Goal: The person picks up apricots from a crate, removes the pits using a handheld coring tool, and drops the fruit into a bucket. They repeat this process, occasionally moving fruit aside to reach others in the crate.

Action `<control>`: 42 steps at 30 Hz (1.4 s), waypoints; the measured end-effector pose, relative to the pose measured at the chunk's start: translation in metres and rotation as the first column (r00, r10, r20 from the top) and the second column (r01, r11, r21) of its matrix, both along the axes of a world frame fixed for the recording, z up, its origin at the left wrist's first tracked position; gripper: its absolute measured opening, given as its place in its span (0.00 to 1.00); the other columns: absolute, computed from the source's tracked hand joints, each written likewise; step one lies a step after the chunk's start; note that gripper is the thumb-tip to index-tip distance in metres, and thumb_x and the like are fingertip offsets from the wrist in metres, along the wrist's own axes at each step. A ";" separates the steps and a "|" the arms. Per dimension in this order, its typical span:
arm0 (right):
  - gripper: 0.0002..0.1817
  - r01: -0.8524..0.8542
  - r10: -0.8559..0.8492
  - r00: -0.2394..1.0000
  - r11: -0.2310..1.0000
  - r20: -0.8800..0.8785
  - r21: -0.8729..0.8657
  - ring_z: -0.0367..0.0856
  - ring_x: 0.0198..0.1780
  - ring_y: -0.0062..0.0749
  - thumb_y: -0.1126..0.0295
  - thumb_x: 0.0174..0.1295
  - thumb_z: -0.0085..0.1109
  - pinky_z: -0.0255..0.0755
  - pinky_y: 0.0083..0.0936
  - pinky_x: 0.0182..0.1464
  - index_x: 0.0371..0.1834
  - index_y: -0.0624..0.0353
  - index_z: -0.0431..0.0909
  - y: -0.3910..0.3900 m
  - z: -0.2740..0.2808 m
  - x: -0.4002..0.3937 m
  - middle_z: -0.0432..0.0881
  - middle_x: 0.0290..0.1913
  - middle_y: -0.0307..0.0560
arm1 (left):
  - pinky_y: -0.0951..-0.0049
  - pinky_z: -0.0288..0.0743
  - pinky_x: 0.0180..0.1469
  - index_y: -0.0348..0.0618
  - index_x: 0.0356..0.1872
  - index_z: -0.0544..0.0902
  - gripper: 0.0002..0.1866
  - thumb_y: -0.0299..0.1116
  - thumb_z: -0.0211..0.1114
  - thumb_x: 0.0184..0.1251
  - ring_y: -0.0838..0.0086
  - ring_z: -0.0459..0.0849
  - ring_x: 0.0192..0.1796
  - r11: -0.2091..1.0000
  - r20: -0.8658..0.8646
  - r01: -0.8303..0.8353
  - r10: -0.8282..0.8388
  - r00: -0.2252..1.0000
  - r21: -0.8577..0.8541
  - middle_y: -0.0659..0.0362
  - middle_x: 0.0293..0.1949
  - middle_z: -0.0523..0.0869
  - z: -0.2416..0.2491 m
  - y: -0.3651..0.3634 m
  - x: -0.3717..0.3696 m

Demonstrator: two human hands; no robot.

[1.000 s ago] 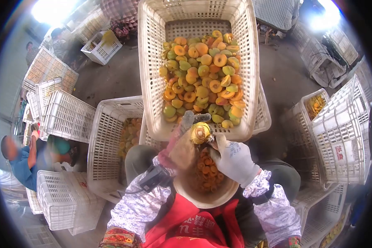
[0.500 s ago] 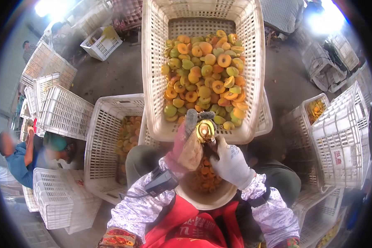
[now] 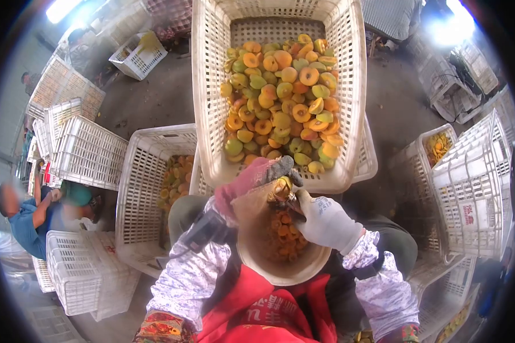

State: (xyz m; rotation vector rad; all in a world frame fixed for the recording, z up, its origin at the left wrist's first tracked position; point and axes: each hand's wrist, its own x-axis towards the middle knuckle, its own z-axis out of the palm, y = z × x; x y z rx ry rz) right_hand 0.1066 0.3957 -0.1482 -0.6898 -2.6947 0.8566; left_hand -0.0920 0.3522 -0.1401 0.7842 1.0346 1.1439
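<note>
My left hand (image 3: 247,186), in a reddish glove with dark fingertips, is closed around a yellow peach half (image 3: 281,189) above a pale bucket (image 3: 267,273). In a grey-white glove, my right hand (image 3: 327,222) grips a small dark metal tool (image 3: 294,207) against the fruit. Much of the tool is hidden by the fingers, so its exact kind does not show. Orange fruit pieces (image 3: 287,240) lie inside the bucket between my knees. Just beyond my hands, a large white crate (image 3: 207,114) holds many halved peaches (image 3: 280,108), green-skinned and orange-fleshed.
To the left stands another white crate (image 3: 133,188) with fruit in it. Stacked crates (image 3: 74,274) rise beside a person in a blue shirt (image 3: 28,228). More crates (image 3: 469,194) lean at the right, one holding orange pieces (image 3: 438,146).
My left hand has turned over, so the fruit's cut face no longer points up at me. Both hands have spread slightly, uncovering more of the bucket. The tool stays at the fruit.
</note>
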 end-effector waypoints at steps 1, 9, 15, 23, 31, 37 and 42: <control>0.23 -0.018 0.017 1.000 0.999 -0.010 -0.048 0.81 0.31 0.53 0.69 0.55 0.62 0.74 0.41 0.33 0.51 0.70 0.70 0.000 -0.004 0.003 0.80 0.27 0.59 | 0.79 0.78 0.27 0.34 0.45 0.81 0.26 0.53 0.55 0.74 0.79 0.83 0.27 0.997 0.077 0.028 -0.033 0.996 0.075 0.59 0.33 0.85 -0.005 0.000 0.001; 0.18 0.144 -0.184 0.979 0.931 -0.092 -0.335 0.80 0.39 0.60 0.71 0.56 0.59 0.73 0.43 0.40 0.47 0.70 0.71 0.003 0.009 -0.012 0.80 0.32 0.63 | 0.70 0.82 0.42 0.35 0.57 0.74 0.29 0.55 0.54 0.73 0.69 0.85 0.43 0.944 0.374 -0.329 0.316 0.872 -0.030 0.54 0.45 0.84 0.000 -0.001 0.030; 0.15 0.111 -0.163 0.982 0.904 -0.094 -0.413 0.79 0.43 0.58 0.73 0.58 0.55 0.73 0.39 0.44 0.46 0.69 0.71 -0.008 -0.011 -0.017 0.80 0.36 0.63 | 0.72 0.80 0.40 0.33 0.41 0.81 0.20 0.43 0.51 0.78 0.69 0.85 0.35 0.893 0.287 -0.442 0.405 0.868 0.078 0.54 0.33 0.84 -0.004 -0.001 0.027; 0.12 0.121 0.081 0.975 0.584 0.206 -0.803 0.82 0.29 0.46 0.64 0.66 0.51 0.73 0.37 0.33 0.43 0.63 0.75 0.007 0.033 -0.016 0.79 0.25 0.54 | 0.59 0.81 0.45 0.36 0.37 0.81 0.21 0.48 0.57 0.73 0.61 0.85 0.37 0.961 -0.128 -0.159 0.191 0.973 0.227 0.52 0.34 0.84 0.001 -0.007 0.005; 0.16 0.089 0.040 0.992 0.417 0.116 -0.904 0.78 0.17 0.28 0.62 0.69 0.49 0.71 0.25 0.20 0.32 0.64 0.76 0.000 0.036 -0.014 0.77 0.18 0.43 | 0.62 0.81 0.40 0.37 0.38 0.81 0.15 0.41 0.61 0.72 0.63 0.85 0.35 0.952 0.389 -0.272 0.200 0.899 0.139 0.52 0.35 0.84 -0.007 -0.005 0.007; 0.13 0.087 -0.016 0.996 0.449 0.089 -0.890 0.76 0.16 0.25 0.64 0.67 0.52 0.69 0.23 0.18 0.30 0.63 0.75 -0.012 0.034 -0.020 0.76 0.18 0.40 | 0.70 0.76 0.35 0.32 0.31 0.83 0.23 0.46 0.55 0.75 0.69 0.83 0.31 0.915 0.348 -0.347 0.263 0.900 0.206 0.53 0.29 0.85 0.000 0.000 0.024; 0.11 -0.026 0.031 0.999 0.103 -0.023 -0.994 0.74 0.16 0.23 0.65 0.66 0.53 0.67 0.22 0.18 0.30 0.60 0.76 -0.002 0.021 -0.015 0.76 0.19 0.38 | 0.72 0.76 0.38 0.34 0.29 0.82 0.25 0.49 0.53 0.75 0.70 0.82 0.31 0.931 0.142 -0.261 0.231 0.962 0.255 0.53 0.28 0.84 0.009 0.005 0.018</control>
